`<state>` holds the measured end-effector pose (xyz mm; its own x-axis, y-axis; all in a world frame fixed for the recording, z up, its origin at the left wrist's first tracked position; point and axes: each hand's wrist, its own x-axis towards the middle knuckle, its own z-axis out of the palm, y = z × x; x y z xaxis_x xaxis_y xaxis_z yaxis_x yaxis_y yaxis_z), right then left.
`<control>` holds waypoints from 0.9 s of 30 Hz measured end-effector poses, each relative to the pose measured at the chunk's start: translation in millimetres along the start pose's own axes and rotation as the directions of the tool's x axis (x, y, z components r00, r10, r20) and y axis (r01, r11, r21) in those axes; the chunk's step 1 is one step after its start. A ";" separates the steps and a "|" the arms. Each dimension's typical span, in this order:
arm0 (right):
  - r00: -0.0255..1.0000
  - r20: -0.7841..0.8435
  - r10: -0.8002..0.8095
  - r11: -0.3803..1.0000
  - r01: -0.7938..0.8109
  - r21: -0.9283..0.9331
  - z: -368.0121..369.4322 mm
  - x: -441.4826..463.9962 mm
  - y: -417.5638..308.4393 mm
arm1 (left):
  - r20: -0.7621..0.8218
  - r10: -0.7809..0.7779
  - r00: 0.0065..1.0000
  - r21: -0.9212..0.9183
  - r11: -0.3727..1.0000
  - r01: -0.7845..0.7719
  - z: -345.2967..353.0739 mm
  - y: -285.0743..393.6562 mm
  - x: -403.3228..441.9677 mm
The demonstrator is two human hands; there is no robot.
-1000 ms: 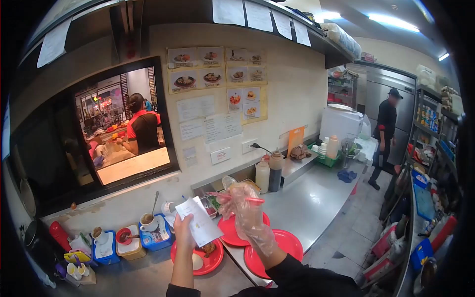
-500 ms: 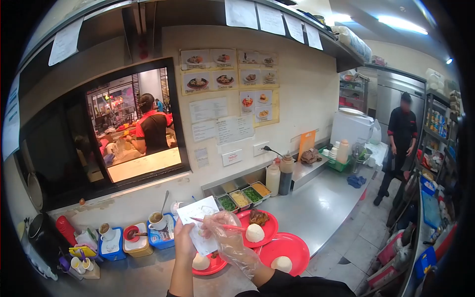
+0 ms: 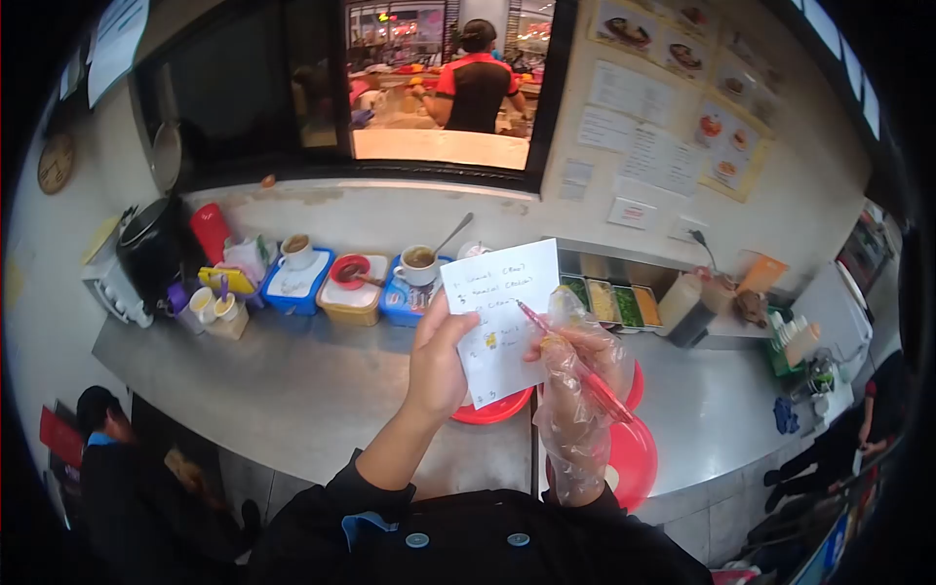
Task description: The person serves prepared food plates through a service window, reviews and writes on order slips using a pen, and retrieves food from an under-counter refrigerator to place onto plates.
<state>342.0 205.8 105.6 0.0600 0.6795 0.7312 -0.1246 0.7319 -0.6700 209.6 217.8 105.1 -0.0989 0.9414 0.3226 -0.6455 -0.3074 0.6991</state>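
Observation:
My bare left hand point(image 3: 439, 359) grips a white paper slip point(image 3: 502, 366) by its left edge, with the thumb across the front. Handwritten lines and a small yellow stain show on the paper. My right hand point(image 3: 583, 366), in a clear plastic glove, holds a red pen point(image 3: 600, 388) whose tip is at the written lines; I cannot tell whether it touches. Below the hands, red plates point(image 3: 639, 456) sit on the steel counter point(image 3: 283, 375), partly hidden by the paper, hands and sleeve. A bit of a white mound shows on one plate.
Metal trays of chopped toppings point(image 3: 627, 306) and sauce bottles point(image 3: 680, 300) stand behind at right. Tubs point(image 3: 304, 288) with cups line the wall at left, under a serving window. One person point(image 3: 136, 478) is at lower left, another point(image 3: 848, 429) at right.
My view has swung left and down. The paper now faces me more squarely, with the pen at its right side. A person at lower left has come into view.

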 end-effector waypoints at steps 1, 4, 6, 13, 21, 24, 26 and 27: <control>1.000 0.010 0.013 1.000 -0.013 0.010 1.6 -1.0 3.7 | -0.018 0.002 1.000 0.005 1.000 -0.002 -2.2 -1.2 -0.1; 0.994 0.086 -0.065 0.970 0.083 -0.228 4.7 -0.5 8.1 | 0.000 0.023 1.000 0.056 0.998 -0.023 -5.3 -4.1 0.4; 0.996 0.084 -0.038 0.972 0.056 -0.229 7.8 -1.8 7.3 | -0.002 -0.011 1.000 0.038 0.999 0.012 -4.3 -3.9 1.0; 0.995 0.069 -0.069 0.951 0.086 -0.298 5.0 -3.3 24.1 | -0.047 -0.043 0.998 -0.017 0.999 0.042 -3.3 -13.3 -0.5; 0.993 0.085 -0.081 0.957 0.101 -0.273 12.3 0.9 18.4 | -0.021 -0.022 1.000 0.088 0.996 0.023 -0.5 -13.4 -3.6; 0.995 0.029 -0.098 0.951 0.102 -0.293 7.3 10.6 17.1 | -0.008 -0.033 0.999 0.002 0.999 0.033 -7.2 -12.6 -2.8; 0.988 0.048 -0.150 0.942 0.157 -0.295 6.0 10.7 17.1 | -0.028 -0.046 0.999 0.041 0.998 0.047 -5.2 -12.2 -3.2; 0.988 0.045 -0.148 0.942 0.155 -0.297 8.0 10.1 15.5 | -0.049 -0.059 0.997 0.078 0.995 0.062 -4.3 -12.6 -3.7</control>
<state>332.8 223.6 103.6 0.0331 0.5608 0.8273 0.1864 0.8097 -0.5564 214.8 218.8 92.4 -0.0975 0.9634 0.2495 -0.5894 -0.2580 0.7656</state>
